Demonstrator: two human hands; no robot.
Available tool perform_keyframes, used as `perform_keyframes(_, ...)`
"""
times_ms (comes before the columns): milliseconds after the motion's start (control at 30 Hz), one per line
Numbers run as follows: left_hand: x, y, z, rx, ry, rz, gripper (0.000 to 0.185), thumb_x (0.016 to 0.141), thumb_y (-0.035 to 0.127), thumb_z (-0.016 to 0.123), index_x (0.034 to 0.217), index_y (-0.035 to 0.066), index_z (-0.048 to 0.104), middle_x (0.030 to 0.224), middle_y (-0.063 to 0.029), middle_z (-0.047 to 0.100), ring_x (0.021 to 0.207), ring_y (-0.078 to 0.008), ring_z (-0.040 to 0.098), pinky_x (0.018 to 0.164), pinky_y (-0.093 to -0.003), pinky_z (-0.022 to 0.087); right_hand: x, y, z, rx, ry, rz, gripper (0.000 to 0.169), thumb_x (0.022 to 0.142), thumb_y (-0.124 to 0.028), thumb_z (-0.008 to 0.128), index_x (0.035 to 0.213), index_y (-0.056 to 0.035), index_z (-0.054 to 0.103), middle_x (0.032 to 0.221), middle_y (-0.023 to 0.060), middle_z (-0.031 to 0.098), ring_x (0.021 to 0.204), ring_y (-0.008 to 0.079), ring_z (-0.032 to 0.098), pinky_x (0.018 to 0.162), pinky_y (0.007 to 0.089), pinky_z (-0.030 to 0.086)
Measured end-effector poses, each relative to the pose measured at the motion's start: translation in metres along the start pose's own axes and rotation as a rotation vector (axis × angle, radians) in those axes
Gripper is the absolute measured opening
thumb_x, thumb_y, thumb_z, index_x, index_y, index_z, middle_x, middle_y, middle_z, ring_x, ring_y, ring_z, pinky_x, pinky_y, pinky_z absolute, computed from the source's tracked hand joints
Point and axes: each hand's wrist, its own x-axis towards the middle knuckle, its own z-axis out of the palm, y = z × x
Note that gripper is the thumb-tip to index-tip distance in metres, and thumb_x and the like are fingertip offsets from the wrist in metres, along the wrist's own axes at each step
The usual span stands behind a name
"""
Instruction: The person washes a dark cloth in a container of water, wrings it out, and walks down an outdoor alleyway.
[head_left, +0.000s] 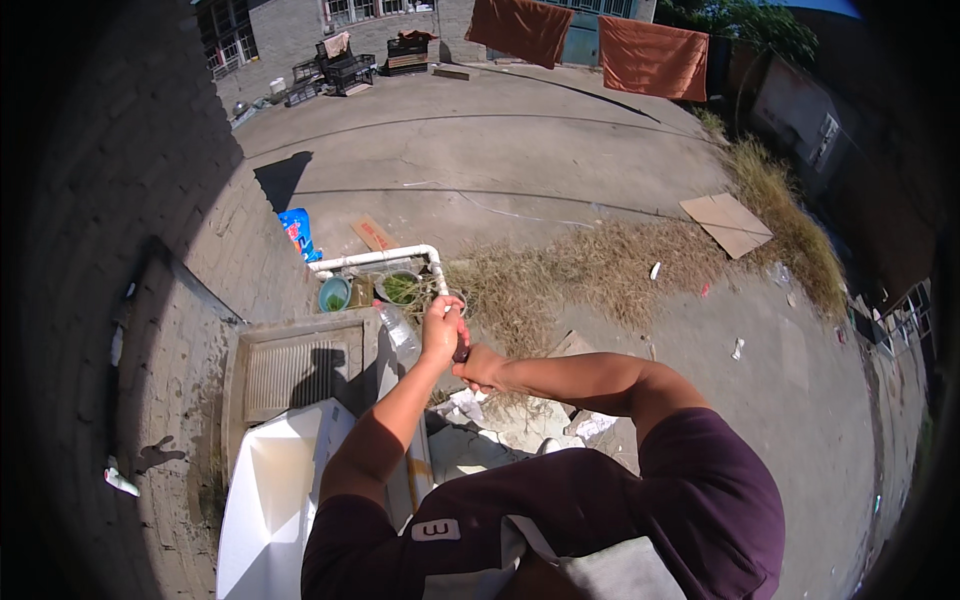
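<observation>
My left hand (441, 331) and my right hand (482, 367) meet out in front of my body. Both are closed around a small dark reddish-brown item (461, 349), the left at its far end and the right at its near end. Mostly covered by fingers, it could be twisted cloth, but I cannot tell. Just left of my left hand is a clear plastic bottle (397, 330). Beyond the hands, a white pipe (375, 257) bends down towards the ground.
A stone washbasin with a ribbed washboard (289, 375) stands against the brick wall (199, 277). Nearer me is a white foam box (262, 517). A teal bucket (334, 294) and a blue detergent bag (298, 232) sit farther off. Dry grass (555, 277) and cardboard (726, 223) lie right.
</observation>
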Motion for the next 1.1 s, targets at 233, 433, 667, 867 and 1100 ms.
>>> perform_keyframes(233, 0.011, -0.051, -0.013, 0.095, 0.127, -0.028, 0.008, 0.088, 0.013, 0.041, 0.086, 0.005, 0.043, 0.047, -0.0021, 0.039, 0.035, -0.0112, 0.039, 0.032, -0.0261, 0.033, 0.037, 0.038, 0.019, -0.168, 0.165, -0.065, 0.023, 0.074, -0.022, 0.057, 0.071, 0.0004, 0.054, 0.053, 0.0074, 0.053, 0.036, 0.0153, 0.049, 0.034, 0.0280, 0.039)
perform_keyframes(433, 0.012, -0.061, -0.016, 0.089, 0.191, -0.053, 0.009, 0.087, 0.013, 0.041, 0.087, 0.004, 0.043, 0.049, -0.0020, 0.039, 0.036, -0.0119, 0.040, 0.033, -0.0261, 0.033, 0.048, 0.047, 0.019, -0.162, 0.150, -0.158, 0.027, 0.072, -0.024, 0.057, 0.076, 0.0024, 0.054, 0.054, 0.0090, 0.055, 0.038, 0.0167, 0.052, 0.036, 0.0289, 0.041)
perform_keyframes(667, 0.026, -0.060, -0.009, -0.336, 0.349, -0.138, 0.012, 0.083, 0.017, 0.049, 0.086, 0.007, 0.044, 0.055, -0.0028, 0.043, 0.044, -0.0155, 0.045, 0.040, -0.0310, 0.040, 0.019, 0.031, -0.027, -0.649, 0.263, -0.498, 0.038, 0.067, -0.025, 0.061, 0.092, 0.0023, 0.050, 0.074, 0.0200, 0.059, 0.070, 0.0294, 0.059, 0.066, 0.0338, 0.046)
perform_keyframes(867, 0.051, -0.041, 0.033, -0.596, 0.207, -0.348, 0.039, 0.075, 0.037, 0.061, 0.096, 0.010, 0.041, 0.071, -0.0046, 0.046, 0.064, -0.0211, 0.050, 0.061, -0.0385, 0.045, -0.033, -0.004, -0.085, -0.041, -0.097, -0.119, 0.034, 0.074, -0.023, 0.061, 0.096, -0.0022, 0.046, 0.067, 0.0059, 0.052, 0.053, 0.0117, 0.049, 0.037, 0.0232, 0.036)
perform_keyframes(1100, 0.046, 0.058, 0.175, -1.138, -1.051, 0.087, 0.101, 0.061, 0.053, 0.065, 0.135, 0.020, 0.004, 0.115, -0.0104, 0.045, 0.108, -0.0341, 0.042, 0.093, -0.0499, 0.034, -0.111, -0.029, -0.153, 1.337, -0.718, -0.243, 0.018, 0.082, -0.016, 0.052, 0.094, -0.0038, 0.044, 0.076, 0.0024, 0.046, 0.050, 0.0045, 0.037, 0.034, 0.0136, 0.025)
